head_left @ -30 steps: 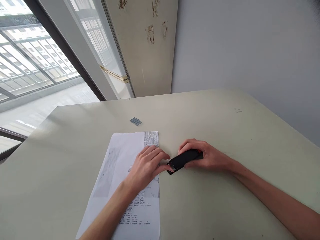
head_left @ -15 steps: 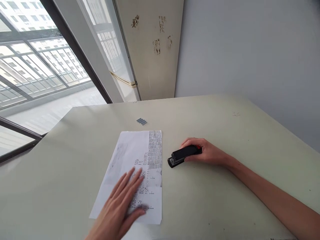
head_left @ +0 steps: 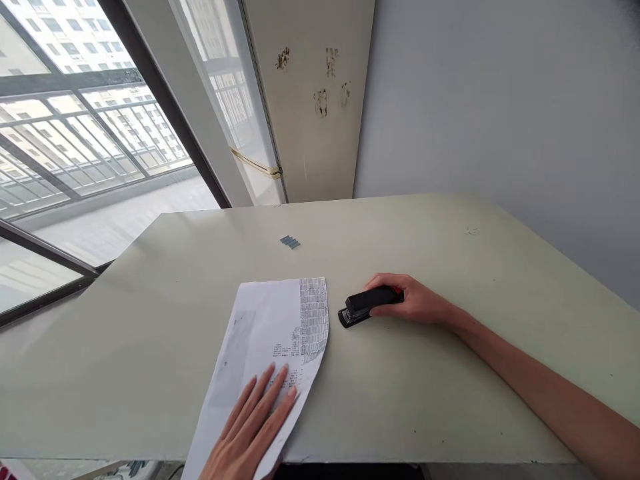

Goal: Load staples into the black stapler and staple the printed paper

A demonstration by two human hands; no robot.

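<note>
The printed paper [head_left: 260, 320], with rows of dense dark marks stapled or printed along its upper right edge, lies on the table and reaches over the near edge. My left hand [head_left: 255, 423] holds its lower part, with long fingers flat on top and the thumb mostly hidden beneath. The paper's right side curls up. To the right of the paper, my right hand [head_left: 400, 300] is wrapped around a black stapler [head_left: 367, 303] with a red patch at its back. The stapler rests on the table, its front pointing left at the paper.
A few strips of staples [head_left: 290, 242] lie on the pale table [head_left: 400, 393] beyond the paper. Loose bent staples [head_left: 472, 231] sit far right. A fridge [head_left: 310, 147] stands behind the table, a window [head_left: 100, 133] is on the left, and a wall [head_left: 490, 100] on the right.
My left hand has drawn the paper toward me, its lower end now past the table edge and its right side curling. The thumb went from on top to underneath. The stapler stays put.
</note>
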